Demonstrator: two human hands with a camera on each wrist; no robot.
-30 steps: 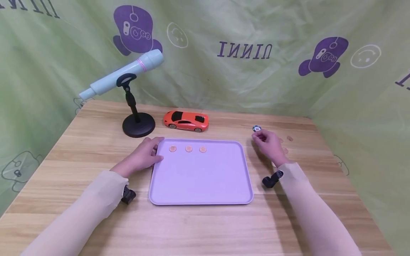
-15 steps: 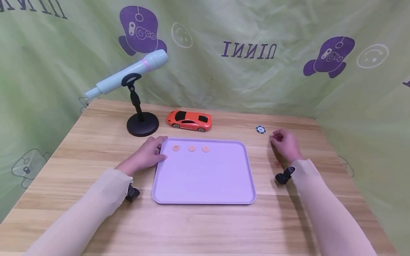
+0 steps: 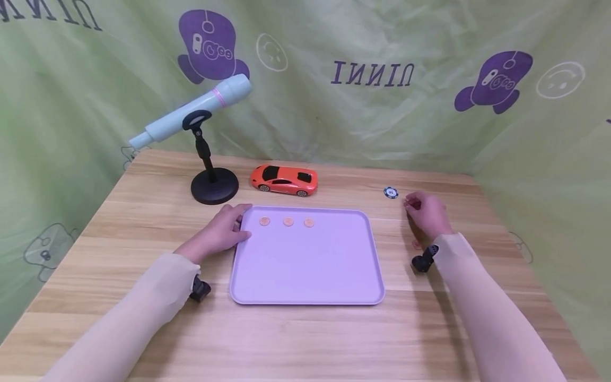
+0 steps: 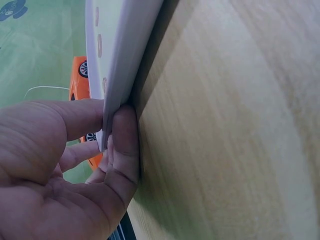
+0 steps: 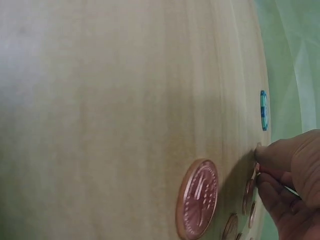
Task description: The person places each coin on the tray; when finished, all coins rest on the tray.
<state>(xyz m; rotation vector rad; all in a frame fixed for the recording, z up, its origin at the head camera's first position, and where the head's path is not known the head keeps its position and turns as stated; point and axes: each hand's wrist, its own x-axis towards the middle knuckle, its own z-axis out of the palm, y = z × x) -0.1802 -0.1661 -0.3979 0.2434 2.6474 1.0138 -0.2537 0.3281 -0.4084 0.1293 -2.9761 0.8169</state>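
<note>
My left hand [image 3: 219, 231] grips the upper left corner of a lilac tray [image 3: 310, 265]. In the left wrist view the thumb [image 4: 85, 117] lies over the rim and the other fingers reach under it. Three copper coins [image 3: 288, 222] lie in a row along the tray's far side. Over the table right of the tray, my right hand [image 3: 428, 215] pinches a copper coin [image 5: 258, 155] at its fingertips, low against the wood. Several more coins lie about this hand, a large-looking one [image 5: 199, 200] nearest the wrist camera. Some are hidden from the head view by the hand.
A blue and white poker chip [image 3: 391, 192] lies just left of my right fingertips. Behind the tray stands an orange toy car [image 3: 284, 180]. A light blue microphone [image 3: 191, 111] rests on a black stand [image 3: 215, 185] at the back left. A green printed curtain [image 3: 305, 122] hangs behind the table.
My right hand has moved right, from beside the poker chip to the coins, and its fingers have closed on one. The left hand keeps its grip on the tray; the view shifted slightly.
</note>
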